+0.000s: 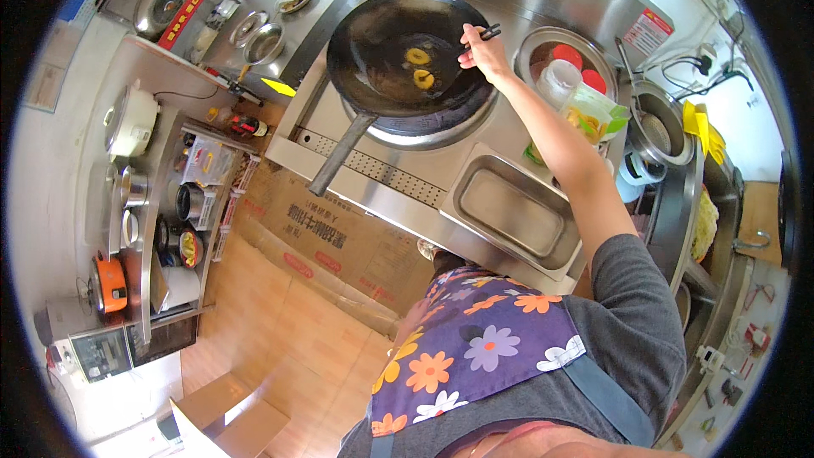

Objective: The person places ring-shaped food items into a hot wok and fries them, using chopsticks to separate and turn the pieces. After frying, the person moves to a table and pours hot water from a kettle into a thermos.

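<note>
My right hand is closed around dark chopsticks over the right side of a large black wok. Two golden rings of food lie near the middle of the wok, one just below the other. Whether the chopstick tips touch anything is hard to tell. The wok rests on a round burner of a steel stove, its long handle pointing down and to the left. My left hand is out of view.
Right of the wok stand a metal basin with red lids, a clear tub and a plastic food bag. An empty steel pan is set into the stove's near right side. Metal bowls stand on the left counter.
</note>
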{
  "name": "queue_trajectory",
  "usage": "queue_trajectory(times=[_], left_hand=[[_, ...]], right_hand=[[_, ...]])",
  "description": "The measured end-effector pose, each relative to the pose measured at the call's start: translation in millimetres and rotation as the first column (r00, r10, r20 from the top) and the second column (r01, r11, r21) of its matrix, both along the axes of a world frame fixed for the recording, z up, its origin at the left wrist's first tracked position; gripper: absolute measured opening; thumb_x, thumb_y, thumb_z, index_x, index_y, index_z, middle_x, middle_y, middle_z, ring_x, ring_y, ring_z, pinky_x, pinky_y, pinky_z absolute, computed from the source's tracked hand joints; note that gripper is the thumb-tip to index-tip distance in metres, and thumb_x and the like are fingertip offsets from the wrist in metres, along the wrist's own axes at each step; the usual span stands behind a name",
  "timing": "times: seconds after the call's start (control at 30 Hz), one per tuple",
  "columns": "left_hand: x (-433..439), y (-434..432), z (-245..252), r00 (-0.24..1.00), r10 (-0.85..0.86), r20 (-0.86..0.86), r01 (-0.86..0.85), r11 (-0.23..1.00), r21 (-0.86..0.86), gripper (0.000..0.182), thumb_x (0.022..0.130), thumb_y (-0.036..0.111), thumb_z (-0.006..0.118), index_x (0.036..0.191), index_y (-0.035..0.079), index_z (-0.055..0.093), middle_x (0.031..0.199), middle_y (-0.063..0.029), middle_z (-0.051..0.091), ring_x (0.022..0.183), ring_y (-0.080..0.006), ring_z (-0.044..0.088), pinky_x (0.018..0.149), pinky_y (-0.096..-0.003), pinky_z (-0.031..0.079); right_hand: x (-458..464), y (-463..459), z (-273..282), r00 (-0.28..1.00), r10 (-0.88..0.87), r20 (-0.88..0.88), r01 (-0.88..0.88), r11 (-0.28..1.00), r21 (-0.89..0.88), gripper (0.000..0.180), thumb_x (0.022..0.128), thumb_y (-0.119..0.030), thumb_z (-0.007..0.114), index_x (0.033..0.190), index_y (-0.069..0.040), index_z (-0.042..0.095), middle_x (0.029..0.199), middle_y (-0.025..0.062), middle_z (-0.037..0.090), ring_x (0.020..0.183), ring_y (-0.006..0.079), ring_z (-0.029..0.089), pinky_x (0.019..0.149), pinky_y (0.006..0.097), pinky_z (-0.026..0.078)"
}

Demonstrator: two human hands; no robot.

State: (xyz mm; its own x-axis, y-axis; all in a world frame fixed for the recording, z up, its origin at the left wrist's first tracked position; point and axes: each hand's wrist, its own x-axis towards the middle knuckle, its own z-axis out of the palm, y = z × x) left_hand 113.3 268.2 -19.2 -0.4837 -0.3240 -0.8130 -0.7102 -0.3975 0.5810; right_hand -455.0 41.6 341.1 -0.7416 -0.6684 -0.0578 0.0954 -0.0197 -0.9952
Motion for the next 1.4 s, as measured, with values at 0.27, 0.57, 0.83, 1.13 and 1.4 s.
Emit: queue_trajectory(times=[0.27,0.57,0.83,1.13,1.4], left_hand=[[-17.2,-10.5,5.6,0.99,-0.138,0.01,0.138,0.99,-0.01,0.051,0.086,0.041,0.048,0.108,-0.004,0.056,0.098,-0.0107,0.061,0.089,-0.0168,0.055,0.079,-0.0288,0.044],[-41.1,-9.2,7.0,0.969,-0.247,0.022,0.248,0.968,-0.04,0.051,0.086,0.041,0.048,0.107,-0.004,0.056,0.096,-0.012,0.062,0.088,-0.0181,0.056,0.078,-0.0296,0.044],[-43.9,-6.5,15.3,0.968,-0.246,0.049,0.249,0.966,-0.067,0.051,0.086,0.042,0.047,0.106,-0.004,0.057,0.094,-0.0131,0.062,0.087,-0.0192,0.057,0.077,-0.0303,0.044],[-41.0,-2.5,13.1,0.976,-0.214,0.046,0.217,0.974,-0.068,0.051,0.086,0.042,0.047,0.105,-0.004,0.058,0.092,-0.0144,0.063,0.086,-0.0204,0.058,0.076,-0.0311,0.045],[-28.3,-12.1,-6.5,0.99,-0.14,-0.005,0.139,0.987,-0.074,0.051,0.086,0.043,0.047,0.104,-0.004,0.058,0.091,-0.0155,0.063,0.085,-0.0215,0.059,0.076,-0.0319,0.045]], right_hand=[[-58.4,171.6,97.4,0.986,-0.039,-0.162,0.011,0.985,-0.17,0.037,0.088,-0.041,0.05,0.081,-0.004,0.053,0.078,0.0065,0.053,0.055,0.0171,0.06,0.05,0.027,0.052],[-95.2,303.8,100.7,0.933,-0.124,-0.338,0.204,0.956,0.211,0.036,0.085,-0.038,0.052,0.072,-0.005,0.055,0.062,0.0024,0.055,0.044,0.0098,0.053,0.043,0.0229,0.046],[-107.4,285.1,53.0,0.964,-0.066,-0.256,0.129,0.963,0.237,0.039,0.085,-0.039,0.051,0.073,-0.003,0.056,0.061,0.0045,0.055,0.047,0.0115,0.055,0.042,0.0244,0.046],[-94.9,306.6,68.3,0.93,-0.214,-0.297,0.228,0.974,0.012,0.039,0.087,-0.037,0.051,0.066,-0.004,0.052,0.055,0.0011,0.05,0.043,0.0102,0.053,0.041,0.0225,0.042],[-68.1,285.3,145.8,0.875,-0.221,-0.431,0.205,0.975,-0.084,0.033,0.091,-0.033,0.045,0.074,-0.005,0.051,0.066,0.0022,0.05,0.054,0.0137,0.057,0.05,0.0248,0.048]])
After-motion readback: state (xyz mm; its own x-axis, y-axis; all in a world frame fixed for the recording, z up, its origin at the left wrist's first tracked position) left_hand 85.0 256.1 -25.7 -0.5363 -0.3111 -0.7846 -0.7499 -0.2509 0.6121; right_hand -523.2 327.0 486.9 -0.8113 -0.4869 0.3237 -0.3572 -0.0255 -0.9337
